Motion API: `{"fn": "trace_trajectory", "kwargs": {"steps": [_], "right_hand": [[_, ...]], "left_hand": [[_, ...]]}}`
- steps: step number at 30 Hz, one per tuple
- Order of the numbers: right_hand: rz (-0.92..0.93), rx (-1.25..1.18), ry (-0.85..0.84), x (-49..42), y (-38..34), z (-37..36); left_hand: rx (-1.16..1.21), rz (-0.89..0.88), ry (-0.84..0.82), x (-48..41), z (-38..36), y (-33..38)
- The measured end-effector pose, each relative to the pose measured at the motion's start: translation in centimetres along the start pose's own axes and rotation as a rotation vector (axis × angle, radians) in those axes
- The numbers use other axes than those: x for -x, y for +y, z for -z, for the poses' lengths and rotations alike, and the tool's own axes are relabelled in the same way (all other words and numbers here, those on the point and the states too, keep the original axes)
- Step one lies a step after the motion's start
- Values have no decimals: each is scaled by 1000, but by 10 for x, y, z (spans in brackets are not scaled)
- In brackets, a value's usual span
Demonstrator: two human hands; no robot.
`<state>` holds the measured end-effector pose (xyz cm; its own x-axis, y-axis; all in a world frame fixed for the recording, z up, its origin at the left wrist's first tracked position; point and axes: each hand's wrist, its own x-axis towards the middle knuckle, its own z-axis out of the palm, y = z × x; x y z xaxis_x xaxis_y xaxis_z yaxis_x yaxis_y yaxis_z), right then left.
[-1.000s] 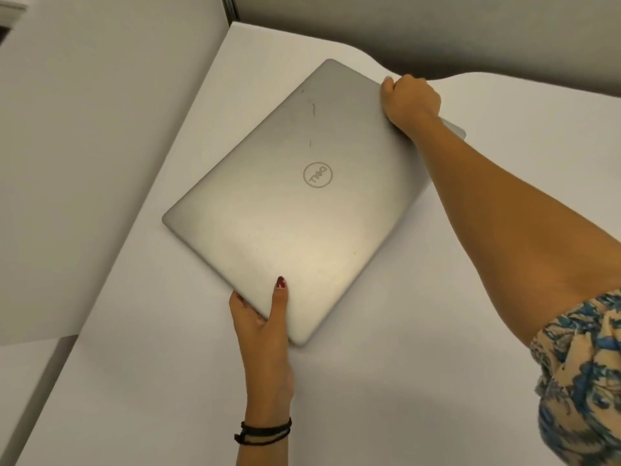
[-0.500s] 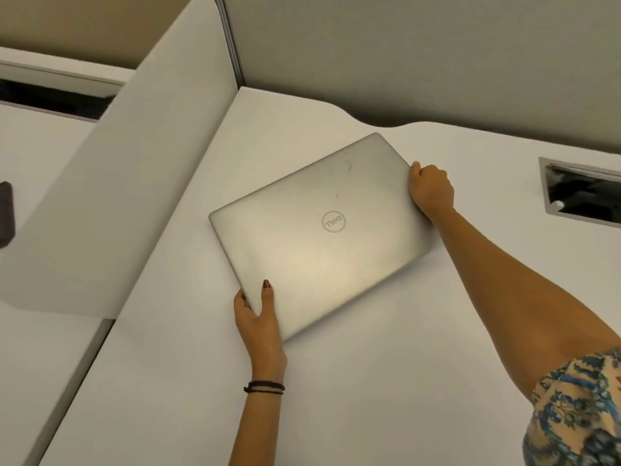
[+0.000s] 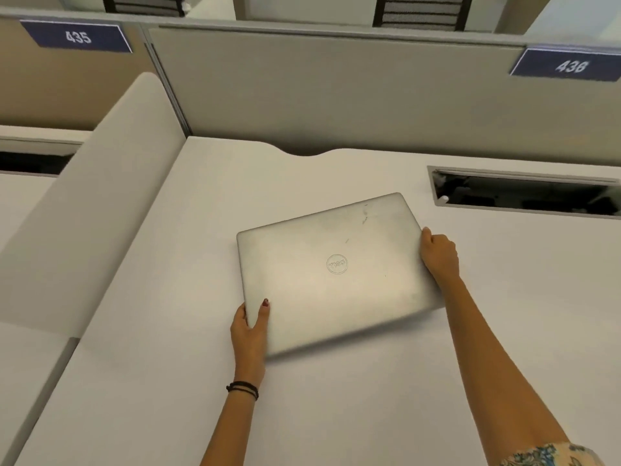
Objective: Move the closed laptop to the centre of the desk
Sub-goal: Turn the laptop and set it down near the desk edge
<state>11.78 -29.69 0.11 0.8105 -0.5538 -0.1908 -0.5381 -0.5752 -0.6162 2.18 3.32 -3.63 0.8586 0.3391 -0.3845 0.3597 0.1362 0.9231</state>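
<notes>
A closed silver laptop (image 3: 332,270) with a round logo on its lid is held a little above the white desk (image 3: 336,415), its near edge casting a shadow. My left hand (image 3: 250,326) grips its near left corner, thumb on the lid. My right hand (image 3: 438,252) holds its right edge, fingers curled under. The laptop is turned slightly, its far right corner pointing toward the back.
A grey partition wall (image 3: 319,89) closes the back of the desk. A low white divider (image 3: 87,203) runs along the left side. An open cable slot (image 3: 524,193) is cut into the desk at the back right. Number signs 435 (image 3: 78,37) and 436 (image 3: 568,66) sit on the partition.
Both hands have carried the laptop away from the left back corner toward the right and nearer me, and it has rotated closer to square with the desk. The view has risen.
</notes>
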Motion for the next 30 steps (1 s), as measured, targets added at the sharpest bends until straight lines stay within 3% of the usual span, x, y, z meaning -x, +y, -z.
{"fn": "trace_trajectory", "kwargs": {"steps": [9,24,30], "right_hand": [[-96,-81,60,63,97,59],[-325,-94,61,135,281,178],[-376,-88,39,149,322,202]], "left_hand": [[-127,-53,-151,55,-22,-15],[-454,-31,-468,131,-138,-48],[-611,-121,-473,159,-169,-59]]}}
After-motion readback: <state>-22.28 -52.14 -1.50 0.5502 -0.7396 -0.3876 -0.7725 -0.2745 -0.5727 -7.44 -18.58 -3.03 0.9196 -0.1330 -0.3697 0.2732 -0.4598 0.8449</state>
